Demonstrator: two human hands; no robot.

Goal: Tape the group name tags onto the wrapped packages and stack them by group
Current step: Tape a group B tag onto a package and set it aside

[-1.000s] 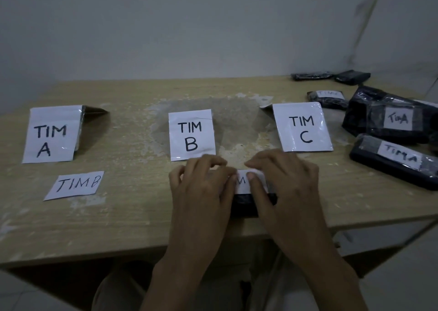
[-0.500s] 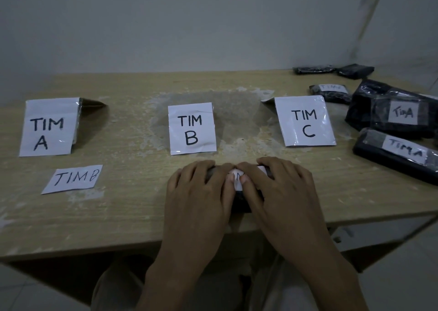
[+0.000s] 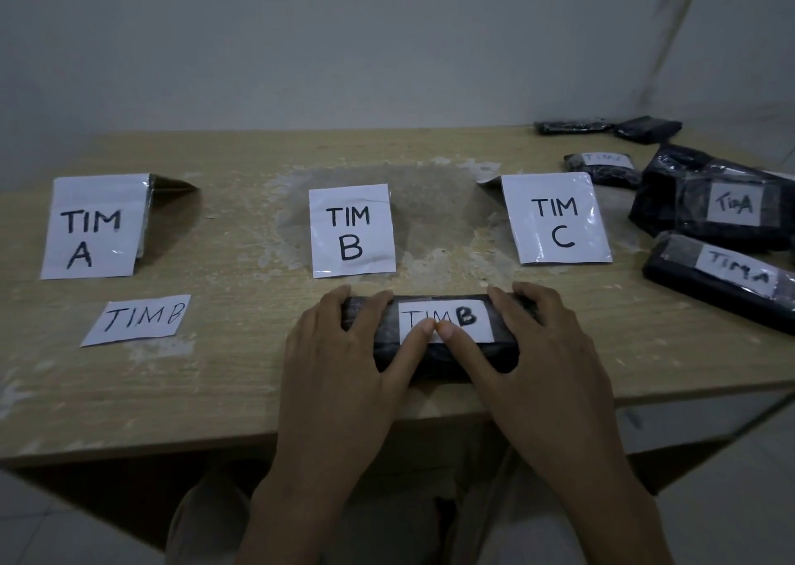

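Six black wrapped packages (image 3: 688, 289), three large group signs (image 3: 350, 231) and one loose name tag (image 3: 135, 320) are counted on the bench (image 3: 215, 383).

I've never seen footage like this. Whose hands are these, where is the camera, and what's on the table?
No machine: a person wears one camera on the head, looking down at their own bare hands. The left hand and right hand grip a black wrapped package by its ends on the table, thumbs pressing its TIM B tag. Beyond are the TIM A sign, TIM B sign and TIM C sign. A loose tag lies at left; more packages, two tagged TIM A, lie at right.
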